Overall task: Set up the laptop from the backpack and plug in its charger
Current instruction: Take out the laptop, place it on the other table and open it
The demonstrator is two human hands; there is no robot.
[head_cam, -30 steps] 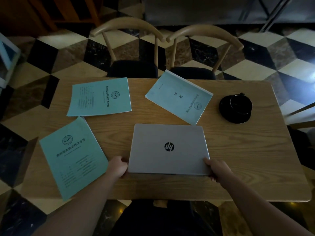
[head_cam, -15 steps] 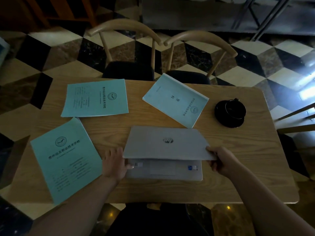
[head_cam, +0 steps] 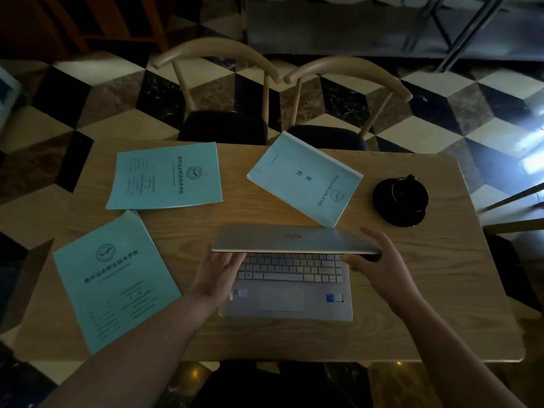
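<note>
Laptop half raised on the wooden table, both hands at its lid.

Head view: the silver laptop (head_cam: 287, 290) sits on the table (head_cam: 441, 290) with its lid (head_cam: 294, 240) lifted about halfway over the keyboard. The right hand (head_cam: 379, 269) grips the lid's right corner, thumb under the edge and fingers over the top. The left hand (head_cam: 216, 275) rests flat on the base's left side, straight fingers reaching under the lid. Left of that hand lies a teal booklet (head_cam: 114, 278); beyond the lid lie two more (head_cam: 166, 176) (head_cam: 304, 178). Beyond the right hand, apart from it, sits a black cup on a saucer (head_cam: 401, 200).
</note>
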